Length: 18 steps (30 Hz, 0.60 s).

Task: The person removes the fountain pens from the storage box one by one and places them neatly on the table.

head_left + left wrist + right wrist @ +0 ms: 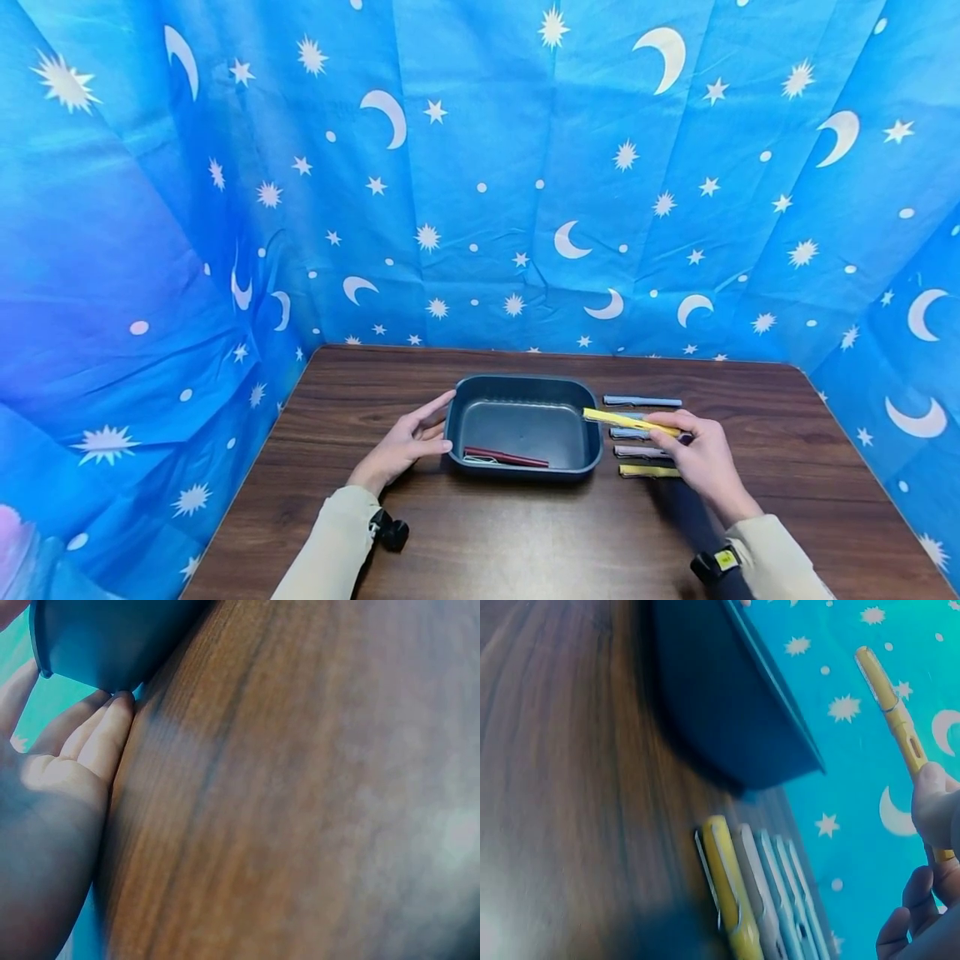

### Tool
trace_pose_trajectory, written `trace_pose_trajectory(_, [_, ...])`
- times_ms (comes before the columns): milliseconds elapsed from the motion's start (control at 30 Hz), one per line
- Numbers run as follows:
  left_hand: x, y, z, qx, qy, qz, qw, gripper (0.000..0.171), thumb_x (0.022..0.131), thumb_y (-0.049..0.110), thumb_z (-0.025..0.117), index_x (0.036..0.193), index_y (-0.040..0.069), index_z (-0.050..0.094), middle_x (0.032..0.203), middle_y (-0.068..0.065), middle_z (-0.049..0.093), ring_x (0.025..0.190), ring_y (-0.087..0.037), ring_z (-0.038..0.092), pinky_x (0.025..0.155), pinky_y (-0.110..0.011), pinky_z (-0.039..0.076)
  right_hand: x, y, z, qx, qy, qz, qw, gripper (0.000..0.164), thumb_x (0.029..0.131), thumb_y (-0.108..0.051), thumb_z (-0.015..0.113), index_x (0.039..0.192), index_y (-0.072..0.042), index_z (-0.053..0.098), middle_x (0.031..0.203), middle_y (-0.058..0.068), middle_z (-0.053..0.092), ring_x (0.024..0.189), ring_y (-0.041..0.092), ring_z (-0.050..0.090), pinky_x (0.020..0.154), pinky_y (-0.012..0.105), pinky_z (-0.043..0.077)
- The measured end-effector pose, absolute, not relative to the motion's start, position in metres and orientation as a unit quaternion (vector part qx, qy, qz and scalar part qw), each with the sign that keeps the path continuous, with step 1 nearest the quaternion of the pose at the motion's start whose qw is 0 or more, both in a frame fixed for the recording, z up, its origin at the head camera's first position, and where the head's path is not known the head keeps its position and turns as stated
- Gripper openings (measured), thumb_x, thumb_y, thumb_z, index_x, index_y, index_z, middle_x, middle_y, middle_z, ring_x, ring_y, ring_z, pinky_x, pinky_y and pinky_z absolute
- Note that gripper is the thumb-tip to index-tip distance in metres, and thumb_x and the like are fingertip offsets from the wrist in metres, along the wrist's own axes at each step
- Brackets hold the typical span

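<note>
A dark rectangular tray (pixel 523 475) stands on the table with a dark red pen (pixel 517 459) lying inside along its near side. My left hand (pixel 401 446) rests against the tray's left end, fingers fairly straight; the left wrist view shows fingers (pixel 109 739) touching the tray's outer wall (pixel 112 637). Between thumb and fingers, my right hand (pixel 701 458) pinches a yellow pen (pixel 618 418). That pen's far end reaches over the tray's right rim. Below the right hand, another yellow pen (pixel 731 889) lies in a row beside a pale greyish pen (pixel 756 889) and several bluish pens (pixel 642 402).
The brown wooden table (pixel 525 533) extends around the tray, its back edge meeting a blue curtain (pixel 487 167) printed with moons and stars. The row of pens lies close to the tray's right end. Black wrist devices (pixel 390 530) sit on both wrists.
</note>
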State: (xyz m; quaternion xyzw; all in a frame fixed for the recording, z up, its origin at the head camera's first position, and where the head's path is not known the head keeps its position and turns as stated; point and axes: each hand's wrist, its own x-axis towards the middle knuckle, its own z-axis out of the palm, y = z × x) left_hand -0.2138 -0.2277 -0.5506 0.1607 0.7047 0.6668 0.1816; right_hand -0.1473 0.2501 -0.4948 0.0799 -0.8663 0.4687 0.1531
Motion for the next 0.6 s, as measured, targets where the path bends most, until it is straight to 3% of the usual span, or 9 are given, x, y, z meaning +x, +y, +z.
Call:
trace_pose_trajectory(200, [-0.215,-0.228,-0.554,0.166,0.698,0.672,0.185,0.077,0.099,0.010,0.074,0.164,0.031,0.038,0.169,-0.008,0.034,0.152,-0.031,0.041,0.114,-0.023,0.044,-0.133,0.269,-0.503,0.070,-0.866,0.465,0.172,0.018,0.092,0.002,0.077,0.109,-0.004,0.081,0.090,0.007,0.072,0.062,0.010,0.048,0.050,0.024,0.041])
trace_pose_trajectory(600, [-0.215,-0.227,-0.551,0.173,0.698,0.671,0.181,0.078,0.099,0.005,0.071,0.166,0.027,0.035,0.170,-0.013,0.031,0.153,-0.035,0.038,0.114,-0.023,0.044,-0.113,0.294,-0.515,0.063,-0.880,0.423,0.206,0.017,0.089,0.005,0.079,0.103,-0.006,0.082,0.090,0.008,0.075,0.063,0.005,0.051,0.052,0.019,0.043])
